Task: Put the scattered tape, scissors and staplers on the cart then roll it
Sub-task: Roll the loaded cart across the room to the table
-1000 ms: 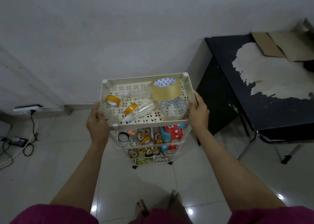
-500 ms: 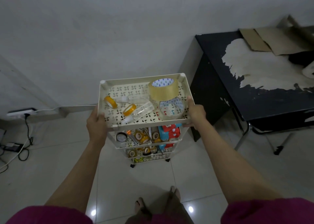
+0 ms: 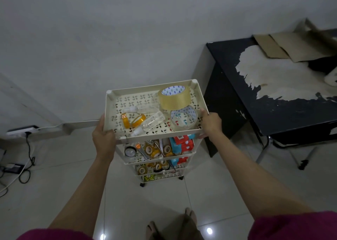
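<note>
- A person's left hand (image 3: 103, 136) curls round the near left corner of the cream cart (image 3: 182, 133), its grip wrapped over the top tray's rim.
- The right hand (image 3: 209, 124) takes the near right corner, its grip likewise closed round the rim, thumb on top.
- Between the two grips, toward the far right of the tray, a wide roll of brown tape (image 3: 174, 97) leans on a clear tape roll (image 3: 183, 118) that lies just beside the right hand.
- Nearer the left grip lie two small orange tape rolls (image 3: 134, 120), touching each other, with clear plastic dispensers (image 3: 153, 121) beside and behind them.
- Below the grips, the lower tiers hold more small tape rolls (image 3: 152, 150), red-and-blue packets (image 3: 182, 146) and thin metal pieces that may be scissors; too small to tell.
- The cart stands on black casters on the tiled floor (image 3: 54, 181), close to a pale wall.
- Right of the right grip stands a black bench (image 3: 273, 117) with peeling paint, flattened cardboard (image 3: 284, 46) lying on its far end.
- Left of the left grip, a power strip (image 3: 21, 130) and cables lie at the foot of the wall.
</note>
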